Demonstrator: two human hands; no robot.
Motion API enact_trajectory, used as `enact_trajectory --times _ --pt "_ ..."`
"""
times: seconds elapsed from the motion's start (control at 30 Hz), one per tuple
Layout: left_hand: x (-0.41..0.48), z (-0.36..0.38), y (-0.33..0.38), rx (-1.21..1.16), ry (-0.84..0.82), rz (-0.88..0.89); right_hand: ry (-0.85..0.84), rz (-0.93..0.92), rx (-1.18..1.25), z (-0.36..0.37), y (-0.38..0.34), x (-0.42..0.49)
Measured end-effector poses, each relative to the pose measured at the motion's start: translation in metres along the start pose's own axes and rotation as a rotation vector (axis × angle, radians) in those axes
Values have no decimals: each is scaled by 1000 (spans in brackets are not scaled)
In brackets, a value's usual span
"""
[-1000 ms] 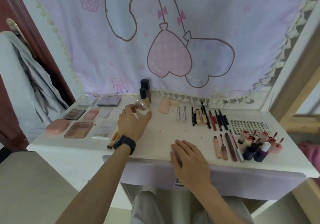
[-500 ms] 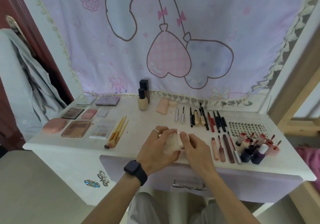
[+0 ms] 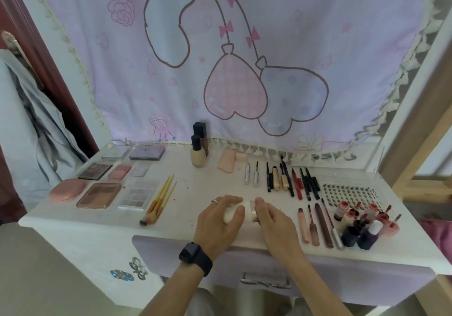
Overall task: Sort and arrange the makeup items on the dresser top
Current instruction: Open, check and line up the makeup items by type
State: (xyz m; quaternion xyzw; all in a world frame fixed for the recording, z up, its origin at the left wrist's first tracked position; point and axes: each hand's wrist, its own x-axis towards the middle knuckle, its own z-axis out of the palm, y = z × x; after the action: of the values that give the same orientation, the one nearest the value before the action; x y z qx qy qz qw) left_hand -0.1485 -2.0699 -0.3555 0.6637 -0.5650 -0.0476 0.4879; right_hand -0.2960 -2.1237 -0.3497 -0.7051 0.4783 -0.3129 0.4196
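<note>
At lower centre, above the bench (image 3: 195,188), my left hand (image 3: 220,222) wrapped its fingers round the cream bottle (image 3: 247,211); my right hand (image 3: 274,220) gripped its cap end. Risk: a loosened cap could spill the contents there.

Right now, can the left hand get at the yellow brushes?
Probably yes: the brushes lie just left of the left hand with bare dresser top between, but it must first let go of the cream bottle.
</note>
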Motion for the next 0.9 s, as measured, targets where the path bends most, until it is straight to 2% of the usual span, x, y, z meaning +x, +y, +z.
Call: enact_trajectory --times 0.23,0.33,0.43,0.6,0.9 --pt "3 1 -12 -29 -3 -107 -7 -63 -164 4 4 1" --pt "8 1 -13 -83 -19 -194 -19 -182 -198 5 12 -3" --pt "11 1 -12 -153 0 -241 -38 -306 -117 3 17 -7" --pt "8 2 -14 -153 30 -202 -107 -212 71 -3 11 -8" --pt "9 2 -15 -117 28 -198 -130 -178 217 -11 10 -9"
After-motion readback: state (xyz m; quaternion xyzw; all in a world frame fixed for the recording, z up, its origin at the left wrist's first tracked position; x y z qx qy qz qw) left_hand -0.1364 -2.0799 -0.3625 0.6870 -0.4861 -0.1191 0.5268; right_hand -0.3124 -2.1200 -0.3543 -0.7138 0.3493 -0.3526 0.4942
